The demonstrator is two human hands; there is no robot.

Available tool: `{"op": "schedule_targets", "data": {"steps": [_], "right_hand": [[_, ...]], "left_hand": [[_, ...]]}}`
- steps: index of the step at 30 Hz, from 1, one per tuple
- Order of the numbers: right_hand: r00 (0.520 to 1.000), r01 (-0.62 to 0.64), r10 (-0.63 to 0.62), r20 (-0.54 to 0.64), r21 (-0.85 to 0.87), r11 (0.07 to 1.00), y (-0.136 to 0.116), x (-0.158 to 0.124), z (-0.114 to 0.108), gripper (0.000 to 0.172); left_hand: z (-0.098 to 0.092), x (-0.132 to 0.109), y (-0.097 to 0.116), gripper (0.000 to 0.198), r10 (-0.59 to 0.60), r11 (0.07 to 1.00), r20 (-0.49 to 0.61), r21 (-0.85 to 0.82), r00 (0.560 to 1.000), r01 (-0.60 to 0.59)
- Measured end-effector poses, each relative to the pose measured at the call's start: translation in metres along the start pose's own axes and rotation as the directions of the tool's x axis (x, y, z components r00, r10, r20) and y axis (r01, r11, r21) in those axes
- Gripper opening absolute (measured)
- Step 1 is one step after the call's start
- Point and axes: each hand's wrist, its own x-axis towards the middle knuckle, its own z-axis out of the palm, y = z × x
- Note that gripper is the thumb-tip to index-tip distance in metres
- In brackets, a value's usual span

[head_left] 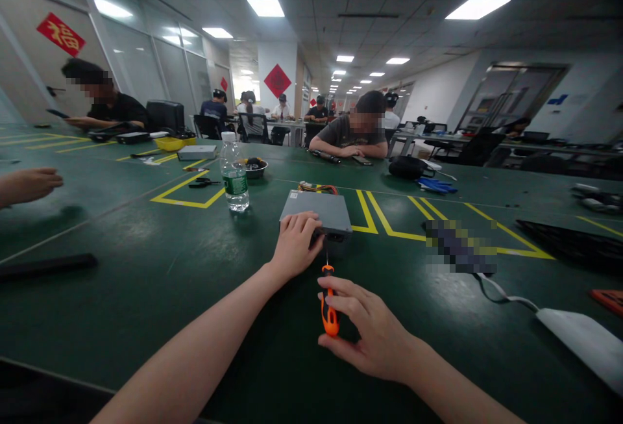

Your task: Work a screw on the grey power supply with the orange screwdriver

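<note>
A grey metal computer power supply [322, 208] lies flat on the green table, with coloured wires [318, 187] coming out at its far side. My left hand [298, 243] grips its near left corner, fingers on top and thumb at the front face. In my right hand [367, 323] is a screwdriver [329, 310] with an orange and black handle, held between fingers and thumb. Its thin shaft points away from me, toward the front face of the power supply. Whether the tip sits in a screw is too small to tell.
A water bottle [235, 174] stands left of the power supply, before a metal bowl [254, 167]. Blurred device [457, 245] and white power strip [579, 339] lie right; blue gloves [437, 185] lie behind. Another person's hand [32, 185] reaches in at left. People sit across the table.
</note>
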Motion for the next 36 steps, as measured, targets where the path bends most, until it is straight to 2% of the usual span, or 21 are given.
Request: {"op": "schedule_targets", "data": {"steps": [5, 13, 24, 32, 36], "right_hand": [[0.997, 0.042, -0.036, 0.065, -0.085, 0.996, -0.002, 0.003, -0.005, 0.033], [0.994, 0.072, -0.081, -0.079, -0.11, 0.991, 0.002, 0.001, -0.002, 0.028], [0.997, 0.063, -0.067, -0.035, -0.095, 0.993, 0.005, -0.001, -0.002, 0.029], [0.972, 0.188, -0.204, -0.117, -0.136, 0.973, 0.004, -0.001, -0.013, 0.025], [0.968, 0.179, -0.206, -0.144, -0.182, 0.967, 0.008, -0.007, -0.021, 0.025]], "left_hand": [[-0.001, 0.0, 0.0, 0.018, 0.004, 1.0, 0.005, 0.006, 1.0, -0.004], [0.0, 0.0, 0.001, 0.019, 0.003, 1.0, -0.003, 0.009, 1.0, -0.003], [0.0, 0.001, 0.0, 0.017, -0.009, 1.0, -0.002, 0.014, 1.0, 0.009], [-0.002, 0.001, 0.001, 0.015, -0.016, 1.0, 0.015, 0.011, 1.0, 0.016], [-0.002, 0.002, 0.001, 0.016, -0.015, 1.0, 0.02, 0.004, 1.0, 0.014]]}}
